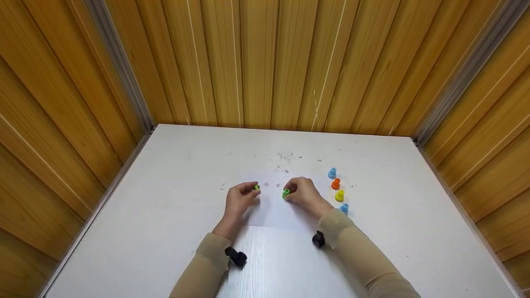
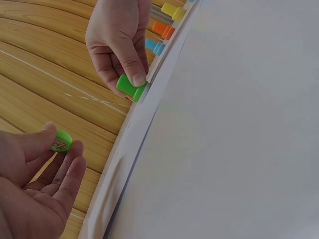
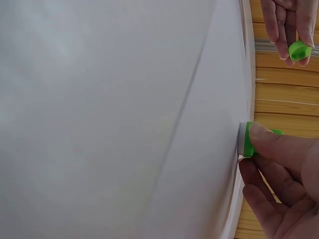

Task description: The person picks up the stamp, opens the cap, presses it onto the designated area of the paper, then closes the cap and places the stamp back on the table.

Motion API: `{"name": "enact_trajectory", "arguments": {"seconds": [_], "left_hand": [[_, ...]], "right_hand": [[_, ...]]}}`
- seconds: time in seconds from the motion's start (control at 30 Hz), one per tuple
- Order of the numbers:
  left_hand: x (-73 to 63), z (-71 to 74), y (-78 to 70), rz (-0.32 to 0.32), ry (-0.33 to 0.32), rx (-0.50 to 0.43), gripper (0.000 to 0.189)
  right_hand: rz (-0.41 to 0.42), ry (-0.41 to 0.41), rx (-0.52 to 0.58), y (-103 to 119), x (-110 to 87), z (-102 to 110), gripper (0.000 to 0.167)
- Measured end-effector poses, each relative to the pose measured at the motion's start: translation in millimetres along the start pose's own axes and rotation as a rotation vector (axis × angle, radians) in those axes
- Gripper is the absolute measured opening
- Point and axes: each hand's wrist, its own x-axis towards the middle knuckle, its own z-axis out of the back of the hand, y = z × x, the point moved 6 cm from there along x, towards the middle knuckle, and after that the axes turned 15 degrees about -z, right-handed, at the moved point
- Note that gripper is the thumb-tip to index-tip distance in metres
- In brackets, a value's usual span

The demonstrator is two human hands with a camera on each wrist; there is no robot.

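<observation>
Between the thumb and fingertips of my left hand (image 1: 239,201) is a small round green cap (image 2: 62,141). A printed picture shows on its top in the left wrist view, and its hollow inside in the right wrist view. My right hand (image 1: 305,193) pinches a green toy stamp (image 1: 286,193) by its body, thumb on one side. The stamp's pale base (image 3: 241,139) is uncovered and close over a white sheet of paper (image 1: 269,213). Two small printed marks (image 1: 266,184) lie on the sheet between the hands.
To the right of the sheet stands a row of toy stamps: a blue stamp (image 1: 332,173), an orange stamp (image 1: 336,183), a yellow stamp (image 1: 339,195) and another blue stamp (image 1: 344,208). Dark smudges (image 1: 285,156) mark the white table (image 1: 174,165). Wood-patterned walls (image 1: 256,62) enclose it.
</observation>
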Motion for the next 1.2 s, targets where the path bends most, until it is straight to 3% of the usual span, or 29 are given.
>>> {"name": "enact_trajectory", "arguments": {"seconds": [0.43,0.63,0.93,1.03,1.2], "left_hand": [[1.1,-0.5,0.0,-0.034,0.006,0.011,0.032],[-0.9,-0.9,1.0,-0.002,0.005,0.019,0.031],[-0.3,-3.6,-3.5,-0.008,0.016,0.005,0.032],[-1.0,-4.2,-4.4,-0.006,0.009,-0.006,0.032],[-1.7,-7.9,-8.6,-0.014,0.012,-0.057,0.036]], "right_hand": [[0.013,-0.022,-0.011,1.3,-0.7,0.3,0.020],[-0.014,-0.007,-0.030,0.3,-0.6,-1.0,0.019],[-0.004,-0.019,-0.044,2.0,0.2,0.3,0.020],[-0.018,-0.036,0.020,3.8,-4.0,6.3,0.022],[0.010,-0.125,0.340,11.8,-25.7,34.5,0.029]]}}
